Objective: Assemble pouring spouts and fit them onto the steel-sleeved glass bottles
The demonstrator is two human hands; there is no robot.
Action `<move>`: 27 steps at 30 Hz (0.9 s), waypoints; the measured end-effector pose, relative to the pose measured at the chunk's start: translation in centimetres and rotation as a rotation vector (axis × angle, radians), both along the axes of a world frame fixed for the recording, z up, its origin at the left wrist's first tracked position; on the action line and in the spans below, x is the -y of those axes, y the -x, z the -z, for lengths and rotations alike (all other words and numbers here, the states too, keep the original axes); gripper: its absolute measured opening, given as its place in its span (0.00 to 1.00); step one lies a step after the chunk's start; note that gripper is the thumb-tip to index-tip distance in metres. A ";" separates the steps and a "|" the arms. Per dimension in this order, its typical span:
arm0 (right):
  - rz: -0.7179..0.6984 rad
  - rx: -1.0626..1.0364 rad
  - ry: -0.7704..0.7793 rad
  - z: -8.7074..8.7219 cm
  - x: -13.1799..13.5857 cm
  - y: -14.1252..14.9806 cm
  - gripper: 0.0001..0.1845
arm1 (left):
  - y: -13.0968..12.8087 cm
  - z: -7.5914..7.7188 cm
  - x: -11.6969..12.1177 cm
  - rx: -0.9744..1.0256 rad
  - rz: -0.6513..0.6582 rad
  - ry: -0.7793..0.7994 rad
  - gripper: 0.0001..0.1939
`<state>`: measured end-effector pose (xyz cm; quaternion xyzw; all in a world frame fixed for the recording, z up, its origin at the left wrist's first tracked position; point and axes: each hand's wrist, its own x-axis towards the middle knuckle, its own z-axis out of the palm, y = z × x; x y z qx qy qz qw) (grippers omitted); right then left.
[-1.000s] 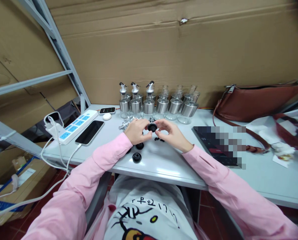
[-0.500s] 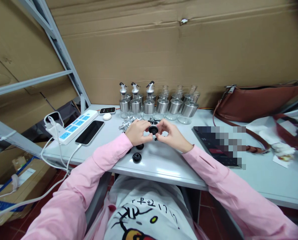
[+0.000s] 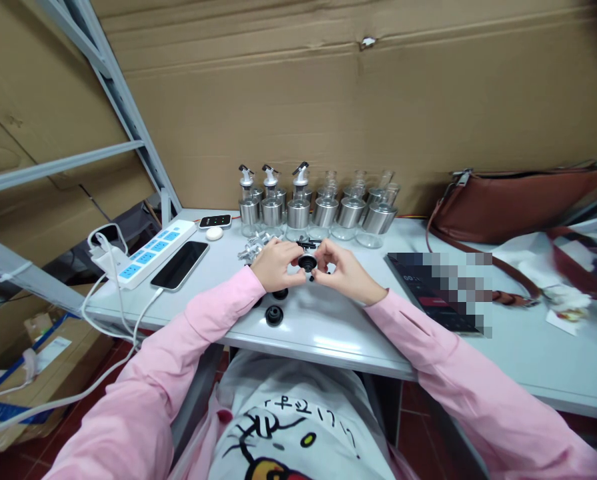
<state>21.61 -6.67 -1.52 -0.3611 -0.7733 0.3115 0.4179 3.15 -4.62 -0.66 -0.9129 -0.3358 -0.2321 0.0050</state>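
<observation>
Over the table's front part, my left hand (image 3: 278, 265) and my right hand (image 3: 347, 273) pinch a round black ribbed stopper (image 3: 307, 264) between their fingertips from either side. A thin silvery rim shows along its upper edge. Just in front of my left hand lies another black stopper (image 3: 274, 315), and one more (image 3: 280, 293) is half hidden under that hand. Silvery pourer parts (image 3: 254, 247) are heaped behind my left fingers. Small black pieces (image 3: 309, 243) lie beyond the held stopper, partly covered by my fingers.
Glass bottles with steel bands (image 3: 299, 215) stand in rows at the back; three front-left ones carry pourer spouts (image 3: 270, 176). To the left are a phone (image 3: 180, 265) and a power strip (image 3: 151, 253). A dark tablet (image 3: 413, 283) and brown bag (image 3: 518, 205) lie right.
The held stopper has turned slightly between my fingertips, and its ribbed face shows more. Both hands stay in nearly the same place.
</observation>
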 end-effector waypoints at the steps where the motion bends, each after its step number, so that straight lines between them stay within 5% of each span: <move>1: -0.001 -0.001 0.003 0.0 0.0 0.0 0.11 | 0.0 0.0 0.0 -0.002 0.000 0.000 0.07; 17: 0.016 0.006 0.016 -0.8 0.6 0.2 0.11 | -0.2 -0.1 0.2 0.034 0.030 0.012 0.08; 27: -0.007 -0.104 -0.018 -0.5 0.1 -0.2 0.12 | 0.2 0.0 0.2 0.096 0.013 -0.145 0.10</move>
